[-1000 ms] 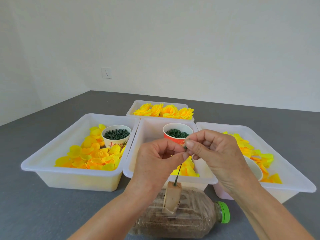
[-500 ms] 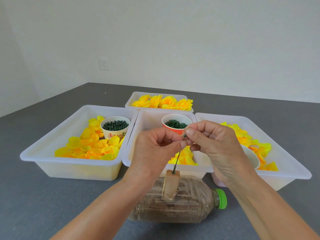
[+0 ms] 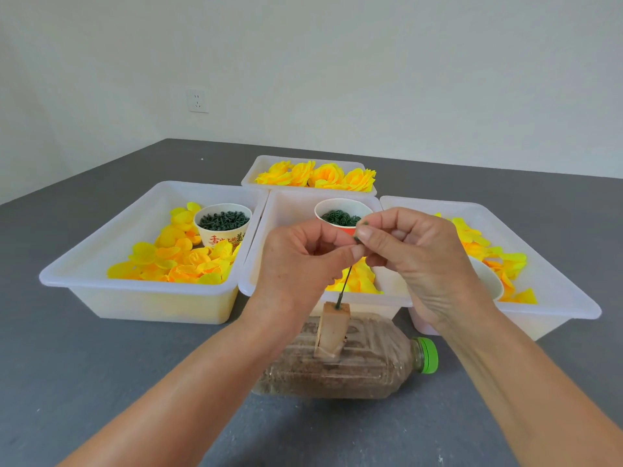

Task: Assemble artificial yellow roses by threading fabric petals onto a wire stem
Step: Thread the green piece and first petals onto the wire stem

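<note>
- Head view: both hands meet at the top of the green wire stem [image 3: 344,284], which stands tilted in a small tan block [image 3: 332,328] on a plastic bottle [image 3: 340,365] lying on its side.
- Left hand [image 3: 296,264] pinches the stem just below its tip; right hand [image 3: 414,261] pinches a tiny dark green piece [image 3: 363,224] just above that pinch, probably a ring from the red cup [image 3: 342,215] directly behind.
- Risk: the piece is small, so a slack pinch could drop it; pressing down off-axis could bend the stem or tip the block.
- No petal is on the stem yet; loose yellow petals [image 3: 355,281] lie in the middle tray [image 3: 256,264] behind and below the pinch.
- Against half a second ago, the right thumb and forefinger sit slightly higher, with the green piece more exposed; the left pinch is unchanged.
</note>
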Demonstrator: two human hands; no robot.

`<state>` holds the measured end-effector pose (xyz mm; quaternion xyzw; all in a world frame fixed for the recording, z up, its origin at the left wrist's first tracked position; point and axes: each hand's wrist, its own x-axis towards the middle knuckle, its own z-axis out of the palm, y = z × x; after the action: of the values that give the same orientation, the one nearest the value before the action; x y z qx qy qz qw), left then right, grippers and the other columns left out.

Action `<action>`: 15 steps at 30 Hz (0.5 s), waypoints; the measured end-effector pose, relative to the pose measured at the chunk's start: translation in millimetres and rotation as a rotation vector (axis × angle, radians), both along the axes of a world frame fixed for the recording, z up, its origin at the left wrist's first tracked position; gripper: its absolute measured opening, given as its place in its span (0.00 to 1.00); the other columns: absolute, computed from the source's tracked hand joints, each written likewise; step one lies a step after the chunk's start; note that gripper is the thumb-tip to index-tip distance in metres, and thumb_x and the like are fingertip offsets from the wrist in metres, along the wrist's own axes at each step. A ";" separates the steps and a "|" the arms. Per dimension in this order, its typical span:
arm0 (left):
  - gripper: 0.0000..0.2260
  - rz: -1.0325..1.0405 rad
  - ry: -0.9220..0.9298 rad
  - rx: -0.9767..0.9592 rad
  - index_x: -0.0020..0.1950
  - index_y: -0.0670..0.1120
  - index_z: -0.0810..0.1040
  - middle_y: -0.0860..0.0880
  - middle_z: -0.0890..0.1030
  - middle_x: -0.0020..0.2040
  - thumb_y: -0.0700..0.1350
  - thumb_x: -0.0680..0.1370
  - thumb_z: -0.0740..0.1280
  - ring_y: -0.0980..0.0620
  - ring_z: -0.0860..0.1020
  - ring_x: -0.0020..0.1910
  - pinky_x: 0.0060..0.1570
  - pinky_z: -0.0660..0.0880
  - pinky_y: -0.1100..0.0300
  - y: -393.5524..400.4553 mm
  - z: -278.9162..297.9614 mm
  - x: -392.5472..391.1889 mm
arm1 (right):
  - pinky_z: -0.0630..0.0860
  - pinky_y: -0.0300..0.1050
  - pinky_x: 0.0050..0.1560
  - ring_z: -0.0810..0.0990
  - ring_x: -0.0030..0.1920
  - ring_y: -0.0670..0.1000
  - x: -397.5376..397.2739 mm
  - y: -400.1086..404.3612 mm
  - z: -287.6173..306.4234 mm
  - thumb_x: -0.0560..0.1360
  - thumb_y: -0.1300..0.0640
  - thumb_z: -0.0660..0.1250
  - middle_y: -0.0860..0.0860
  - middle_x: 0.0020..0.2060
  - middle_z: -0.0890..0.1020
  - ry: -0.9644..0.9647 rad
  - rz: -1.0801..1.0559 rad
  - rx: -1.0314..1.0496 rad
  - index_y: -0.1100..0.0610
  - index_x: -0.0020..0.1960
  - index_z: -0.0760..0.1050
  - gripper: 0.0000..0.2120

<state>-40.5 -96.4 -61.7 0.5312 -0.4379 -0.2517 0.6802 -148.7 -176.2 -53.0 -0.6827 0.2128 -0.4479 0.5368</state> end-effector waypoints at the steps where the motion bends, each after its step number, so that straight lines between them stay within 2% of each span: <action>1: 0.06 -0.002 0.000 0.000 0.35 0.42 0.80 0.52 0.77 0.26 0.34 0.70 0.72 0.58 0.70 0.24 0.26 0.69 0.67 0.0 0.0 -0.1 | 0.77 0.37 0.34 0.80 0.31 0.46 -0.1 -0.1 -0.4 0.70 0.64 0.71 0.50 0.31 0.84 -0.005 0.006 0.013 0.54 0.37 0.81 0.06; 4: 0.07 -0.002 0.003 -0.005 0.34 0.43 0.79 0.52 0.77 0.26 0.34 0.70 0.72 0.58 0.70 0.24 0.26 0.70 0.66 0.3 0.0 0.4 | 0.79 0.40 0.37 0.81 0.33 0.48 -0.7 -0.1 -0.6 0.67 0.62 0.71 0.51 0.32 0.84 -0.058 0.057 0.102 0.54 0.36 0.82 0.04; 6: 0.07 0.002 0.004 -0.006 0.34 0.43 0.79 0.50 0.77 0.27 0.34 0.70 0.72 0.58 0.70 0.25 0.26 0.70 0.66 0.6 0.0 1.3 | 0.78 0.39 0.35 0.81 0.33 0.48 -1.1 -0.1 -0.4 0.66 0.60 0.70 0.51 0.32 0.83 -0.079 0.092 0.164 0.55 0.36 0.81 0.02; 11: 0.06 0.002 0.003 -0.006 0.35 0.42 0.79 0.51 0.78 0.27 0.34 0.70 0.72 0.57 0.70 0.25 0.26 0.70 0.66 1.1 -1.0 2.0 | 0.78 0.37 0.34 0.82 0.33 0.47 -1.3 -0.3 -1.7 0.69 0.63 0.69 0.51 0.32 0.84 -0.056 0.084 0.144 0.54 0.36 0.81 0.06; 15: 0.06 0.001 0.000 -0.011 0.35 0.42 0.79 0.51 0.77 0.26 0.34 0.70 0.72 0.57 0.70 0.25 0.26 0.70 0.66 0.5 -0.9 1.7 | 0.77 0.37 0.33 0.81 0.32 0.46 -0.5 0.3 -2.6 0.69 0.62 0.70 0.50 0.31 0.83 -0.078 0.074 0.140 0.54 0.35 0.82 0.06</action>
<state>-38.8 -95.9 -62.6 0.5278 -0.4390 -0.2492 0.6831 -149.2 -175.9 -55.6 -0.6330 0.1971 -0.4378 0.6073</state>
